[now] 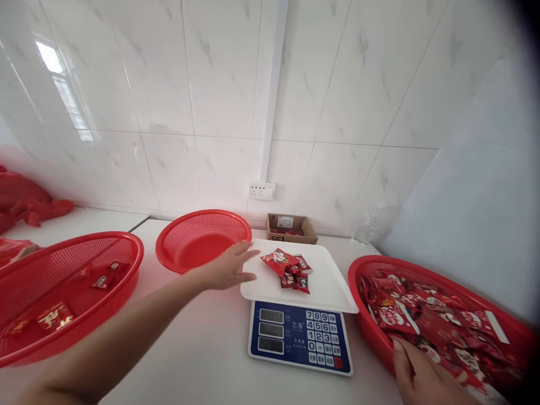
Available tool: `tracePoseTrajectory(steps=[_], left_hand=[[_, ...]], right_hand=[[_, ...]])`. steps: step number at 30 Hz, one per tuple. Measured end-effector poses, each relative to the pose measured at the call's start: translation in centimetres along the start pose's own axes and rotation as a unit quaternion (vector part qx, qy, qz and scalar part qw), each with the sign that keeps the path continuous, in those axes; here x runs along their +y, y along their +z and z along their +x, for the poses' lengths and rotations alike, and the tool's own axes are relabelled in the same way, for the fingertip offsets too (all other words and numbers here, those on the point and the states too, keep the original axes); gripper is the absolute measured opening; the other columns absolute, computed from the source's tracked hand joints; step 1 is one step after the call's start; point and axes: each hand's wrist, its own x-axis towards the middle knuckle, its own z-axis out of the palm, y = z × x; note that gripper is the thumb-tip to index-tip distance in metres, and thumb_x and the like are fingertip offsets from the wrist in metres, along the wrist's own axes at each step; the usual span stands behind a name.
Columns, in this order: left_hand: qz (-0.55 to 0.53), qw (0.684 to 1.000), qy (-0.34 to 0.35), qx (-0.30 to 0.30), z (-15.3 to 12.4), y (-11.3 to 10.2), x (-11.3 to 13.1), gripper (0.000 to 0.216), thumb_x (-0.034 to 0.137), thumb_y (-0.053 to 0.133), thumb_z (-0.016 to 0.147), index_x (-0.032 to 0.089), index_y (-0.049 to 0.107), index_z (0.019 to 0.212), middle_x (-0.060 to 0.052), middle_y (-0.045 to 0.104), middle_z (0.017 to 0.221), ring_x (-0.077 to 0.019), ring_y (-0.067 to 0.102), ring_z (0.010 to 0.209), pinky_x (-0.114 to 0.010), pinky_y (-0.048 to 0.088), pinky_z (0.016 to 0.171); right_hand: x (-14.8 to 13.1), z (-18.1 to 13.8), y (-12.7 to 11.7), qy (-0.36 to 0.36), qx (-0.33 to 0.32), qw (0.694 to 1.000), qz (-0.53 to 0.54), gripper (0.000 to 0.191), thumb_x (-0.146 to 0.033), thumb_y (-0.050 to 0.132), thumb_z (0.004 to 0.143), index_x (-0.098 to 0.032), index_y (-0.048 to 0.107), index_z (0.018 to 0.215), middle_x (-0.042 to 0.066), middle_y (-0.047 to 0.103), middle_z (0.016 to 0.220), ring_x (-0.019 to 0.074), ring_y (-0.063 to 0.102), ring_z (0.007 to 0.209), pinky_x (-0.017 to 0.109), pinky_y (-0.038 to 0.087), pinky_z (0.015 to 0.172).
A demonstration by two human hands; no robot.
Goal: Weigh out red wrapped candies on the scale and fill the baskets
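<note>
My left hand reaches out flat with fingers spread, its fingertips at the left edge of the white tray of a digital scale. A few red candy packets lie on that tray. My right hand rests in the near part of a red basket full of red candy packets, fingers bent down among them; what they hold, if anything, is hidden.
An empty red mesh basket stands behind my left hand. A large red basket with a few packets sits at the left. A small cardboard box and a clear plastic bottle stand by the tiled wall. Red bags lie far left.
</note>
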Motion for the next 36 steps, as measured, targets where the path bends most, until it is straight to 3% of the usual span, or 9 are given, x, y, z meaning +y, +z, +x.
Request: tracePoseTrajectory(steps=[3,7,10,13,16,19,26,31,36], left_hand=[[-0.021,0.995,0.078,-0.055,4.1,2.9,3.6,0.069,0.065,0.036,0.082,0.033,0.024,0.141,-0.005,0.016,0.153,-0.0283,0.001,0.140,-0.053,0.012,0.110],[0.015,0.993,0.078,-0.084,8.7,5.6,6.3,0.084,0.075,0.035,0.074,0.028,0.022,0.142,-0.012,0.016,0.152,-0.0350,0.000,0.139,-0.062,0.005,0.106],[0.075,0.988,0.061,-0.117,10.3,7.2,7.2,0.089,0.077,0.040,0.069,0.029,0.024,0.142,-0.015,0.022,0.150,-0.0422,0.010,0.136,-0.070,0.003,0.099],[0.100,0.988,0.070,-0.094,10.4,7.9,7.2,0.095,0.077,0.043,0.067,0.027,0.018,0.144,-0.017,0.020,0.150,-0.0428,0.017,0.134,-0.069,0.007,0.100],[0.087,0.991,0.073,-0.078,9.8,7.3,6.2,0.103,0.075,0.049,0.065,0.026,0.007,0.145,-0.016,0.009,0.152,-0.0400,0.018,0.135,-0.060,0.015,0.103],[0.093,0.990,0.041,-0.101,9.1,6.0,4.8,0.101,0.071,0.054,0.065,0.027,0.011,0.145,-0.016,0.013,0.152,-0.0395,0.015,0.135,-0.059,0.021,0.102],[0.136,0.987,0.058,-0.062,7.9,5.0,3.2,0.036,0.036,0.038,0.089,0.031,0.050,0.123,-0.005,0.051,0.131,-0.0255,0.044,0.120,-0.040,0.044,0.087],[0.144,0.989,0.007,0.029,7.2,4.1,3.1,0.037,0.035,0.025,0.095,0.028,0.044,0.126,-0.004,0.055,0.126,-0.0199,0.050,0.113,-0.030,0.046,0.079],[0.161,0.975,-0.099,0.116,5.9,0.7,0.8,0.042,0.042,0.017,0.095,0.025,0.041,0.125,-0.008,0.060,0.114,-0.0232,0.057,0.101,-0.029,0.045,0.064]], right_hand=[[-0.3,0.2,-0.3,0.017,-0.006,1.000,0.006,0.036,-0.033,0.036,0.088,-0.015,0.065,0.096,0.009,0.069,0.082,0.0213,0.061,0.060,0.033,0.041,0.053],[-0.5,0.4,-0.7,0.021,0.001,1.000,0.006,0.038,-0.034,0.035,0.088,-0.014,0.066,0.094,0.008,0.070,0.082,0.0215,0.064,0.065,0.033,0.043,0.055],[-0.6,0.6,-1.2,0.009,0.010,1.000,0.007,0.039,-0.033,0.033,0.089,-0.013,0.067,0.092,0.008,0.071,0.082,0.0209,0.064,0.067,0.032,0.044,0.057],[-0.7,0.7,-1.7,-0.002,0.009,1.000,0.000,0.040,-0.034,0.032,0.090,-0.015,0.067,0.092,0.007,0.071,0.083,0.0193,0.064,0.066,0.031,0.043,0.058],[-0.8,0.8,-1.9,-0.005,0.016,1.000,-0.004,0.040,-0.033,0.031,0.091,-0.014,0.067,0.092,0.007,0.070,0.080,0.0188,0.063,0.065,0.030,0.042,0.058],[-0.8,0.7,-1.6,-0.002,0.028,1.000,-0.002,0.040,-0.033,0.032,0.090,-0.013,0.066,0.093,0.007,0.069,0.077,0.0192,0.063,0.065,0.031,0.041,0.058],[-0.5,0.2,-0.7,0.016,-0.001,1.000,0.008,0.041,-0.035,0.030,0.089,-0.015,0.065,0.096,0.008,0.069,0.082,0.0204,0.063,0.068,0.033,0.040,0.059],[-0.7,0.4,-1.3,0.008,0.007,1.000,0.000,0.043,-0.036,0.028,0.090,-0.015,0.065,0.096,0.007,0.069,0.079,0.0201,0.062,0.066,0.033,0.040,0.059],[-0.8,0.6,-1.5,-0.010,0.031,0.999,-0.005,0.042,-0.035,0.029,0.091,-0.014,0.065,0.095,0.007,0.069,0.076,0.0192,0.061,0.063,0.032,0.038,0.058]])
